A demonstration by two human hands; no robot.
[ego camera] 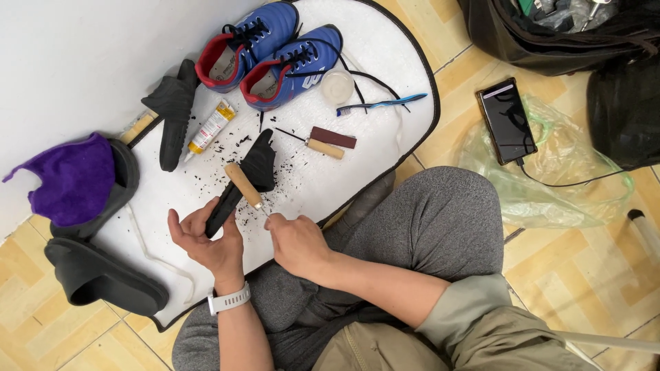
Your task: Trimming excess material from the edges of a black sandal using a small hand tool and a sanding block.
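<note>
My left hand [206, 240] grips the near end of a black shoe sole [249, 175] that lies tilted over the white mat [385, 48]. My right hand [295, 244] holds a tool with a wooden handle [242, 183], the handle pointing away from me across the sole. Black scraps lie scattered on the mat around the sole. A white watch is on my left wrist.
On the mat are a pair of blue shoes [271, 48], a second black sole [175, 110], a glue tube [210, 127], a small awl [320, 145], a brown block [333, 137], a toothbrush [381, 104]. Black slippers [103, 275] and purple cloth [72, 178] sit left; a phone [507, 120] and bags right.
</note>
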